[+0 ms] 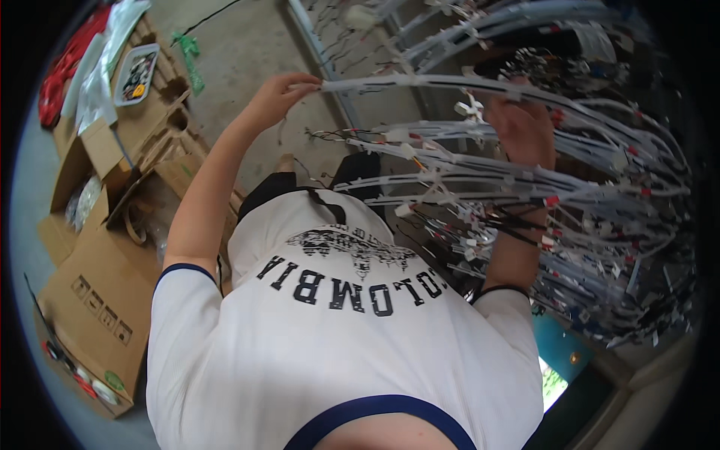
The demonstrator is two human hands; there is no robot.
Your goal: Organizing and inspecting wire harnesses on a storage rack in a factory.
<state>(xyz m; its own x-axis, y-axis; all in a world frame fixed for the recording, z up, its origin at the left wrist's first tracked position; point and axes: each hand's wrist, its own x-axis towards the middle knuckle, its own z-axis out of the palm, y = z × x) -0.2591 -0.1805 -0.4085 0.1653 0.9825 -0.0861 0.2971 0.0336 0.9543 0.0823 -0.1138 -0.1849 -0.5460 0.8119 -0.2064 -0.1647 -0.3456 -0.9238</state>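
A long wire harness (420, 80) in a whitish sleeve stretches across in front of me, bowing slightly upward. My left hand (279, 99) pinches its left end between thumb and fingertips. Farther along, my right hand (523, 127) is raised with its fingers curled at the same harness, which partly covers them. Below it, more bundled harnesses (450, 176) with white, red and black connectors hang in layers around my right forearm. Their far ends crowd together at the right, where single wires are hard to tell apart.
A metal rail (311, 34) runs behind the harness. At the left stand opened cardboard boxes (97, 300), one with clear plastic inside. A white tray (137, 73) of small parts rests on cardboard beside red and clear plastic bags (75, 67). Green strapping (189, 60) lies on the floor.
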